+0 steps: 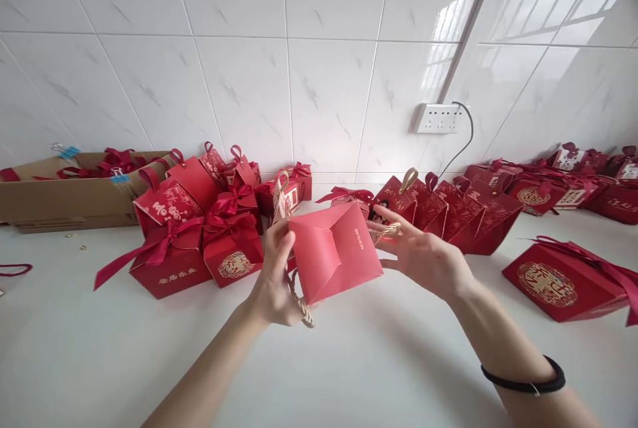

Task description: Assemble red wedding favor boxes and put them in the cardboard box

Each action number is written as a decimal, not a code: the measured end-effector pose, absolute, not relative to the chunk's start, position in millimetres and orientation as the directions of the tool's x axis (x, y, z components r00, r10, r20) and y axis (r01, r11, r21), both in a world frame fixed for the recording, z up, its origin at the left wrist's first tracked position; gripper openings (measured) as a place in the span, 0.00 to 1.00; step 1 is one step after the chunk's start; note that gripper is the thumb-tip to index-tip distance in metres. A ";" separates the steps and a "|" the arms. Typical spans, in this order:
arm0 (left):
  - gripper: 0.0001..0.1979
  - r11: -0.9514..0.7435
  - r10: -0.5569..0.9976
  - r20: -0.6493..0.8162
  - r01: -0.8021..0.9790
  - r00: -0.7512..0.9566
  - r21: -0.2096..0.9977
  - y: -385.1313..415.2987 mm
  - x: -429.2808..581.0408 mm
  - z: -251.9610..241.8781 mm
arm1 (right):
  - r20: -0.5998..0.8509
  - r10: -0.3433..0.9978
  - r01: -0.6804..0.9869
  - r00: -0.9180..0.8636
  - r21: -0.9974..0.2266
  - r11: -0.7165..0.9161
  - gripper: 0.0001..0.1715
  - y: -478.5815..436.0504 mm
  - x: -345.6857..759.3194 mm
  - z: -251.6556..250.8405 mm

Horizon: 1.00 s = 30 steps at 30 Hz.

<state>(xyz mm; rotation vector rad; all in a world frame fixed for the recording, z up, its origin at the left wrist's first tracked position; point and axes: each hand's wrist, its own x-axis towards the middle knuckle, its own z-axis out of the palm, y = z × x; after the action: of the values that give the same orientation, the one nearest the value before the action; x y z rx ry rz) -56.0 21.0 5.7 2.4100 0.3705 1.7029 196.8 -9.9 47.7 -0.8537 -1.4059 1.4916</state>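
Observation:
A red paper gift box (pixel 356 252) is held up over the white table, tilted so that its folded bottom panels face me. Small pale print runs along one panel. My left hand (pixel 274 275) grips its left side, the thumb near the upper corner. By that hand hangs a twisted gold cord handle (pixel 305 308). At the box's right side is my right hand (pixel 423 255), fingers stretched out and apart; I cannot tell whether the fingertips touch the box. Another piece of gold cord (pixel 391 231) shows by those fingers. The box's far side is hidden.
Red gift boxes with ribbons (pixel 172 262) stand close on the left, beside a cardboard carton (pixel 74 199) of ribboned pieces. More red boxes (pixel 478 215) line the right, one lying nearer (pixel 548 285). A power strip (pixel 438 119) is on the tiled wall.

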 end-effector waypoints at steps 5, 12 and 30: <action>0.42 -0.965 0.242 0.898 -0.007 0.368 0.263 13.3 -50.3 7.3 | 0.115 0.880 -0.056 -0.462 -0.993 0.100 0.47 -33.2 175.3 54.1; 0.47 -0.797 0.475 0.613 0.013 0.631 0.604 1.4 -55.4 20.1 | 0.223 0.946 0.014 -0.234 -0.972 0.233 0.40 -32.8 169.2 49.8; 0.47 -0.196 0.801 0.246 -0.149 0.546 0.969 7.3 -49.8 16.8 | 0.202 0.928 0.094 -0.313 -0.966 0.242 0.41 -36.5 161.5 46.7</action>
<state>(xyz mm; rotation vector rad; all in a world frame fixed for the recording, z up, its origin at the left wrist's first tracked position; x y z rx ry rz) -49.8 7.3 16.8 1.5345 0.5782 0.9494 161.5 -36.5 46.7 -0.9690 -1.6296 1.1847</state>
